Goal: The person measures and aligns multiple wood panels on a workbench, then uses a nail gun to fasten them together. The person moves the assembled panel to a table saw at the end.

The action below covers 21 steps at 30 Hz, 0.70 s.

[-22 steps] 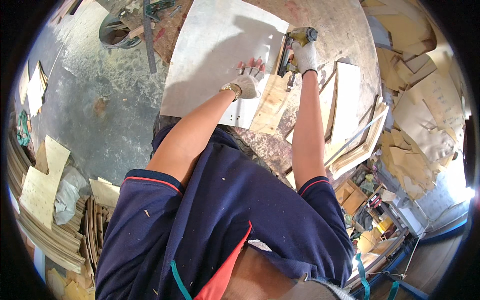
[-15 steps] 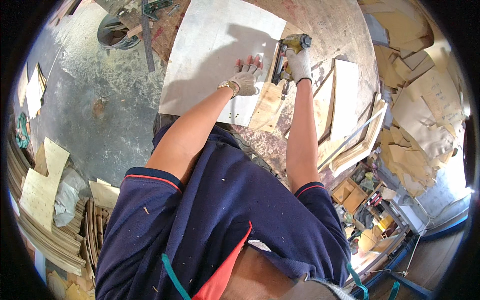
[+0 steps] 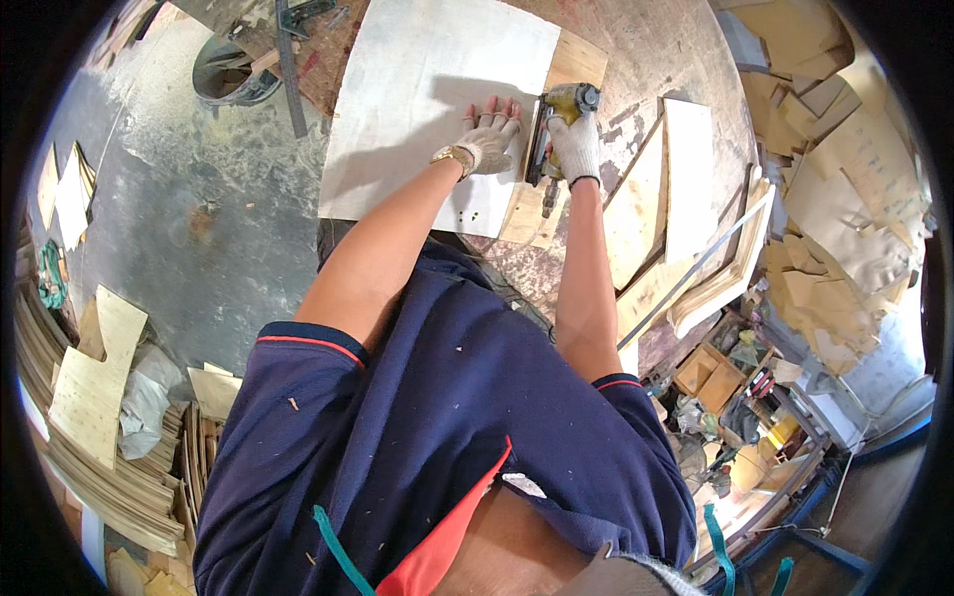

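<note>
My left hand (image 3: 489, 142), in a white glove with the fingertips bare and a gold watch at the wrist, lies spread on a large white sheet (image 3: 397, 99). The sheet lies on the worktable, over a pale plywood piece (image 3: 578, 60) that shows along its right edge. My gloved right hand (image 3: 578, 149) is closed round the handle of an olive and black nail gun (image 3: 574, 97). The gun stands over the seam between the white sheet and the plywood; whether its nose touches is hidden. Small dark dots mark the sheet's near edge.
To the right on the worktable (image 3: 666, 50) lie white and pale boards (image 3: 689, 179) and a stack of curved strips (image 3: 730, 263). A round bin (image 3: 234, 74) stands at the far left. Stacked plywood (image 3: 109, 477) fills the near left, and scrap sheets (image 3: 845, 199) pile at the right.
My right hand has brought the nail gun left and a little nearer, onto the sheet's right edge. The left hand stays spread on the sheet, moved slightly farther away.
</note>
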Each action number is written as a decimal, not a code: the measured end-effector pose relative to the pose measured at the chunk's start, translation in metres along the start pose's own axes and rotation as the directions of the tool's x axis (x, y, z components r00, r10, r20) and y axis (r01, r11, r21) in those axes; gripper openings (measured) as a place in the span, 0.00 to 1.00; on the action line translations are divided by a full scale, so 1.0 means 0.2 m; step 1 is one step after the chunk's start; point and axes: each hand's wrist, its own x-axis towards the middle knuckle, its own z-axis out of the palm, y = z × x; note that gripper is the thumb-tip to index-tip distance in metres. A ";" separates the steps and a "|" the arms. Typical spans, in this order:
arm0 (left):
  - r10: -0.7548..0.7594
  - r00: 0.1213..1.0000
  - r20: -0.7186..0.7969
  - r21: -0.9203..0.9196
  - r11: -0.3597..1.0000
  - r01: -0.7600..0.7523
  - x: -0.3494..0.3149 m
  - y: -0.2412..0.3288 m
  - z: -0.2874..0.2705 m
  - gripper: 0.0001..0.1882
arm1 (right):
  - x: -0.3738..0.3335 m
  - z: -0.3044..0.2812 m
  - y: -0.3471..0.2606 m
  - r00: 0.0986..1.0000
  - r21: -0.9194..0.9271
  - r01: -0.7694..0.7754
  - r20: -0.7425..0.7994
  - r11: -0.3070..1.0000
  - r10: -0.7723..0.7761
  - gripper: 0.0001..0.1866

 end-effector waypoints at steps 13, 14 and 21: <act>-0.020 0.999 -0.026 0.049 0.999 0.022 0.01 0.00 0.02 0.54 | -0.20 0.01 0.10 0.999 -0.024 -0.040 0.017 0.999 0.041 0.16; -0.028 0.999 -0.019 0.061 0.998 0.029 0.02 0.01 0.02 0.54 | -0.20 0.00 0.12 0.998 -0.021 -0.055 0.034 0.998 0.056 0.16; -0.008 0.998 -0.058 0.083 0.996 0.013 0.02 -0.01 0.05 0.52 | -0.29 0.01 0.21 0.999 -0.007 -0.006 0.054 1.000 0.006 0.17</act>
